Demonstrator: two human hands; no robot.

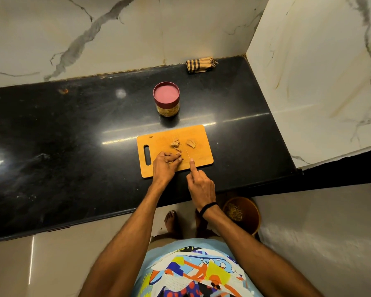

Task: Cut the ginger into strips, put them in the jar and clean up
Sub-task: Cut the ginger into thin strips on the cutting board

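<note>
L hand point(164, 166): palm down on the near-L part of the board, wrist bent, fingers curled, tips and thumb pinching a small tan ginger piece point(178, 155) against the board. L forearm comes in from 6 o'clock, angled toward 1.

R hand point(201, 185): just at 4 o'clock of the L hand, over the board's near edge. Back of hand up, lower fingers clenched, index finger point(191, 162) straight and pointing to 12 along the top of a thin pale-bladed knife point(188, 154). Knife seen edge-on, handle hidden in the fist, blade just R of the pinched piece; can't tell if they touch. Black band point(208, 206) on the R wrist.

Rectangular orange-tan wooden cutting board point(201, 156), handle slot at its 9 o'clock end. Two more ginger lumps point(175, 144) lie mid-board at 12 of the hands, one beside the other, apart.

Clear round jar with dark red lid point(166, 97), lid on, yellowish bits inside, stands at 12 of the board, near, not touching. Folded tan-and-black striped cloth point(199, 64) at 1 o'clock by the wall. All on a glossy black stone counter point(73, 136).

Round brown bin point(247, 215) w/ scraps on the floor at 5 o'clock.
</note>
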